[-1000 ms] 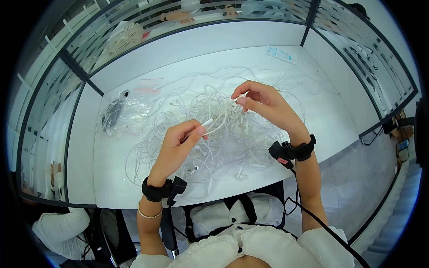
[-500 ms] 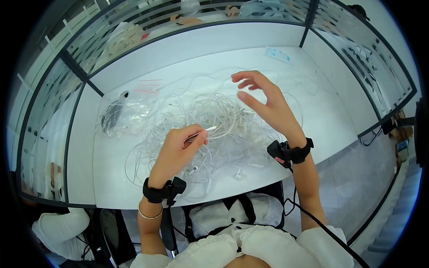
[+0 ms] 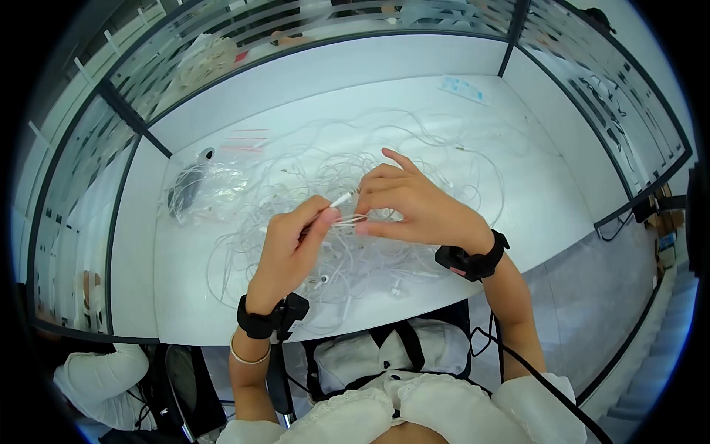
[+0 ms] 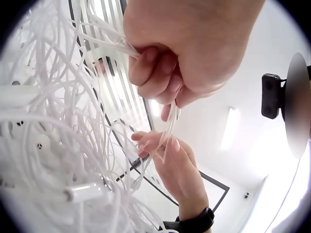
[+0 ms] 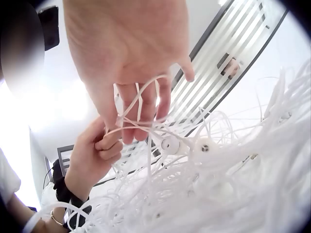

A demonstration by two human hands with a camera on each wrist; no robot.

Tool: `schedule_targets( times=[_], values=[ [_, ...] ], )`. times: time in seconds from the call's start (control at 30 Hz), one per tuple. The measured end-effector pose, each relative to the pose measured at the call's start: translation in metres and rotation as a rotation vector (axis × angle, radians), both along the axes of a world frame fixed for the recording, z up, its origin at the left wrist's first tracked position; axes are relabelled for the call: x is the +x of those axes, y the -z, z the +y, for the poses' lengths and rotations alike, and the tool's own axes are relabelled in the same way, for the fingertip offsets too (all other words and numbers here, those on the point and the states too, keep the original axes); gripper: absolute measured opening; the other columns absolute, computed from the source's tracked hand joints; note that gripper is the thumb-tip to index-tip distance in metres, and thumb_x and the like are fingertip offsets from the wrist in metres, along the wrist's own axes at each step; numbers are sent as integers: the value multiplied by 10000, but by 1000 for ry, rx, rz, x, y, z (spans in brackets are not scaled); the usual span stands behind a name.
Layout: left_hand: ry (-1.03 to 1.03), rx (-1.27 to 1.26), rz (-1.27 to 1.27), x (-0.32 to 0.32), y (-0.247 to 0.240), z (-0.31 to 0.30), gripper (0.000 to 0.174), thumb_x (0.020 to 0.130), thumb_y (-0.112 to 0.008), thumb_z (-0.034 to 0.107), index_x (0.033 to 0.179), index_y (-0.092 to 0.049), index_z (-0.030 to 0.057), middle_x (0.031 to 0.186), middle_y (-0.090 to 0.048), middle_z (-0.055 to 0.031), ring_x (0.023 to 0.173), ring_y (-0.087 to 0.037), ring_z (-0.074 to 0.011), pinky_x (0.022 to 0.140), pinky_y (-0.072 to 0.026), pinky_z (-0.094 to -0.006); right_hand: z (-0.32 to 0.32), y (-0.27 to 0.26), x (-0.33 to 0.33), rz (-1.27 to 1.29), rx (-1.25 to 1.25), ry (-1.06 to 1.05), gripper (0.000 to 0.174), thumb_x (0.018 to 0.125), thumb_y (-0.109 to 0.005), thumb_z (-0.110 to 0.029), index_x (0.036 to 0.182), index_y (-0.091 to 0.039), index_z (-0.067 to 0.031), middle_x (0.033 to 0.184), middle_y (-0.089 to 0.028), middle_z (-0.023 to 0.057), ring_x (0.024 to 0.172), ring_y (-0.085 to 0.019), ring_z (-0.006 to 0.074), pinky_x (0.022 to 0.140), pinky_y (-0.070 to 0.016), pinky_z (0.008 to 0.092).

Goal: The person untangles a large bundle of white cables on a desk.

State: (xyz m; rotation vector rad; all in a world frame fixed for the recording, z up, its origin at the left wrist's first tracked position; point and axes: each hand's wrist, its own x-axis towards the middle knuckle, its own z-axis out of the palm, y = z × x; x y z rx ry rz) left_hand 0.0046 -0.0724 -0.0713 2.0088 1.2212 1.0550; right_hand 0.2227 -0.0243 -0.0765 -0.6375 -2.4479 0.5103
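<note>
A large tangle of white earphones [image 3: 370,259] lies on the white table below both hands. My left hand [image 3: 288,240] grips a gathered bunch of thin white earphone cables [image 4: 171,119], its fingers curled tightly. A white plug [image 3: 342,199] sticks out past its thumb and forefinger. Facing it from the right, my right hand [image 3: 425,207] pinches the same cables between thumb and fingertips, the little finger lifted away. One loop passes across its fingers in the right wrist view, where a white earbud [image 5: 170,145] shows just beyond the fingertips.
Clear plastic bags [image 3: 222,185], one with a dark item in it, lie at the left. A blue and white packet [image 3: 464,89] is at the back right. Low white partitions [image 3: 333,74] with striped glass on top enclose the table. Single cables stray toward the back.
My right hand moved away from the tangle, opened in the air, then came down and left to the cables at my left hand. The left hand stayed nearly in place, still holding the cables.
</note>
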Motion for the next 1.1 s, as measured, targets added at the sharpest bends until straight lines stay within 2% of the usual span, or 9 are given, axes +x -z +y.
schedule_targets(
  times=[0.1, 0.17, 0.33, 0.43, 0.57, 0.7, 0.83, 0.93, 1.1],
  values=[
    [-24, -45, -207, -2, 1, 2, 197, 959, -498, 157, 848, -576, 15, 549, -380, 6, 481, -310, -54, 454, -241, -247, -1, -3, -5, 26, 34, 5, 152, 862, -635, -236, 846, -635, -85, 875, -610, 5, 973, -564, 193, 1107, -219, 473],
    [-29, -80, -375, -1, 1, 3, 245, 980, -470, 179, 824, -563, 14, 567, -384, 36, 503, -285, -29, 460, -223, -222, -1, -3, -8, 37, 35, -2, 165, 874, -610, -229, 842, -622, -67, 829, -606, 36, 927, -565, 225, 1038, -306, 438],
    [-69, -16, -404, -3, -10, 4, 291, 992, -446, 218, 804, -543, 18, 579, -354, 57, 508, -267, -16, 462, -209, -204, -4, -3, -11, 106, 3, 12, 137, 885, -594, -168, 949, -641, -56, 915, -630, 84, 891, -587, 247, 899, -409, 338],
    [-107, 17, -416, -9, -21, 5, 291, 990, -450, 219, 799, -540, 19, 566, -335, 60, 503, -263, -16, 459, -205, -203, 4, -13, 1, 153, -111, 29, 152, 881, -596, -156, 971, -650, -46, 916, -640, 85, 852, -605, 230, 845, -433, 314],
    [-121, 47, -433, -18, -34, 10, 303, 988, -449, 231, 779, -531, 27, 550, -319, 60, 463, -267, -21, 443, -198, -204, 9, -31, 16, 333, -272, 84, 141, 891, -586, -130, 939, -656, -17, 887, -652, 49, 834, -611, 140, 770, -456, 282],
    [-127, 42, -439, -15, -44, 15, 314, 989, -444, 248, 776, -525, 32, 549, -319, 58, 452, -269, -25, 435, -197, -202, 10, -36, 10, 566, -345, 178, 203, 890, -599, -197, 1022, -603, -44, 997, -629, 35, 861, -598, 138, 776, -457, 281],
    [-154, -3, -557, -13, -49, 20, 317, 985, -448, 267, 772, -529, 48, 558, -321, 65, 456, -259, -20, 433, -170, -197, 9, -27, 9, 360, -476, 213, 255, 883, -605, -231, 1068, -584, -55, 1090, -602, 50, 910, -593, 146, 822, -464, 295],
    [-113, -28, -611, -14, -52, 22, 314, 985, -447, 279, 782, -529, 54, 562, -328, 72, 457, -245, -10, 429, -156, -196, 7, -17, -1, 126, -498, 17, 339, 891, -589, -259, 1165, -563, -63, 1154, -584, 57, 993, -567, 163, 878, -440, 314],
    [-84, -26, -646, -11, -64, 19, 308, 985, -446, 279, 792, -531, 55, 556, -331, 76, 457, -240, -6, 427, -156, -196, 3, -17, -30, 192, -319, -104, 343, 888, -591, -277, 1157, -592, -64, 1174, -584, 67, 1128, -494, 195, 957, -394, 336]
  ],
)
